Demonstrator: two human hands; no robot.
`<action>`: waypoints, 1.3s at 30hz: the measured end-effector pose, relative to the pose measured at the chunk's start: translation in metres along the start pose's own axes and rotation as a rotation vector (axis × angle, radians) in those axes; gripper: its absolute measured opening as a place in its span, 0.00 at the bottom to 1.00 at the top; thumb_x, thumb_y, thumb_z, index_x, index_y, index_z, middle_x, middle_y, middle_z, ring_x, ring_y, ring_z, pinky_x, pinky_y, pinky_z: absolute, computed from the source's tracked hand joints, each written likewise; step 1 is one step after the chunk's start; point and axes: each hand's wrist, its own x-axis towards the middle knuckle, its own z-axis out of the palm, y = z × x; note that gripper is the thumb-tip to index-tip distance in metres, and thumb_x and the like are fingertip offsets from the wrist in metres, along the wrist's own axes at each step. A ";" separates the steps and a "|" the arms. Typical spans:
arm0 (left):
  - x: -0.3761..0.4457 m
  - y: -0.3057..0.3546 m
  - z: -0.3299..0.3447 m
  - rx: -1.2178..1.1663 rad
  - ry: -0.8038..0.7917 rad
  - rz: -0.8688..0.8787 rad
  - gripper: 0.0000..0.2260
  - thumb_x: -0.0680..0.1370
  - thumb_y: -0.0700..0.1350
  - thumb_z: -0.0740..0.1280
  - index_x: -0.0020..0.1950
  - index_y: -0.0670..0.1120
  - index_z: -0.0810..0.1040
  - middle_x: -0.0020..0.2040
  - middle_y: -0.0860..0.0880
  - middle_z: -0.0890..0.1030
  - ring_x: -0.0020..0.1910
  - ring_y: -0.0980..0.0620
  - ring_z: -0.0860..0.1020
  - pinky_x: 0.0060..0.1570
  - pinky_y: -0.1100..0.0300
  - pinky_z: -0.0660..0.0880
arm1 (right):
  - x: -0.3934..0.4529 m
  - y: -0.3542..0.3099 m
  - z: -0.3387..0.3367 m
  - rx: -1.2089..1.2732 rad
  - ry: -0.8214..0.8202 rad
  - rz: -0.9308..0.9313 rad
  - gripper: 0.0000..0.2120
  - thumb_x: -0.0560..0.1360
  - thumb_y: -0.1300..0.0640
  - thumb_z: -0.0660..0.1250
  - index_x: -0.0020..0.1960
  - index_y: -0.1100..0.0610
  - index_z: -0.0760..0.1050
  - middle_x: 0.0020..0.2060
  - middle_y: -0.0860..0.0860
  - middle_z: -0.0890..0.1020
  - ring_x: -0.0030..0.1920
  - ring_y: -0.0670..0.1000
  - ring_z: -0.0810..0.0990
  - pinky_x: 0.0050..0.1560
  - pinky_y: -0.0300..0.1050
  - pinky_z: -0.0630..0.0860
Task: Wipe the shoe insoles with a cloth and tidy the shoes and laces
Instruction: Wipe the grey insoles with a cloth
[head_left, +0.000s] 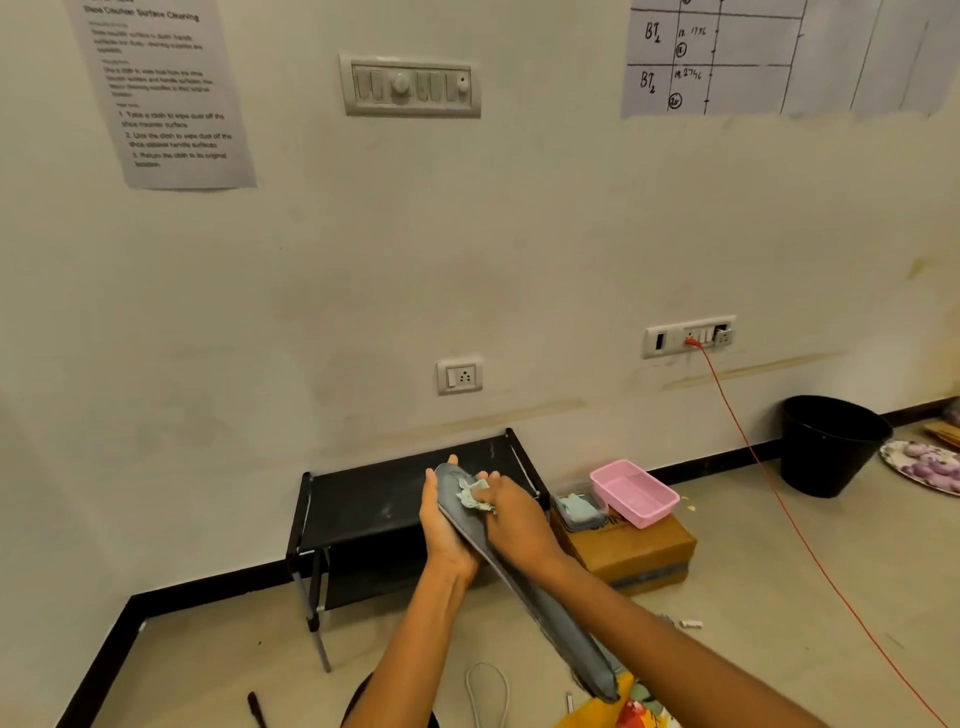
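Pale wall and beige floor are framing a black shoe rack (374, 499) standing against the wall. Just above the rack's top, the left hand (441, 519) is cradling a long grey insole (519, 571) from beneath, fingers curling round its far edge. The right hand (511, 514) is pinching a crumpled pale green cloth (471, 492) against the insole's upper end. Right of the rack, a pink tray (636, 491) is sitting on a cardboard box (649, 556); farther right, a black bucket (826, 447) is standing.
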 end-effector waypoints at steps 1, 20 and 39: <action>0.001 -0.001 -0.001 -0.003 0.017 0.008 0.19 0.79 0.60 0.56 0.61 0.50 0.74 0.47 0.41 0.77 0.49 0.43 0.78 0.53 0.47 0.74 | -0.004 -0.005 0.002 -0.001 -0.002 -0.023 0.14 0.78 0.62 0.59 0.61 0.59 0.76 0.59 0.57 0.77 0.61 0.54 0.75 0.63 0.48 0.71; 0.011 -0.011 -0.010 0.020 -0.044 -0.046 0.37 0.72 0.71 0.54 0.58 0.40 0.77 0.52 0.40 0.81 0.55 0.43 0.78 0.58 0.49 0.73 | -0.006 0.023 -0.009 0.219 0.168 0.163 0.08 0.75 0.63 0.65 0.50 0.60 0.82 0.37 0.55 0.81 0.38 0.50 0.78 0.38 0.43 0.72; -0.003 -0.031 -0.008 0.066 -0.231 -0.089 0.33 0.58 0.58 0.74 0.57 0.40 0.77 0.55 0.40 0.81 0.55 0.40 0.80 0.61 0.46 0.72 | -0.016 0.005 -0.001 0.092 -0.150 0.102 0.26 0.75 0.41 0.60 0.66 0.56 0.72 0.71 0.58 0.65 0.72 0.56 0.58 0.73 0.52 0.56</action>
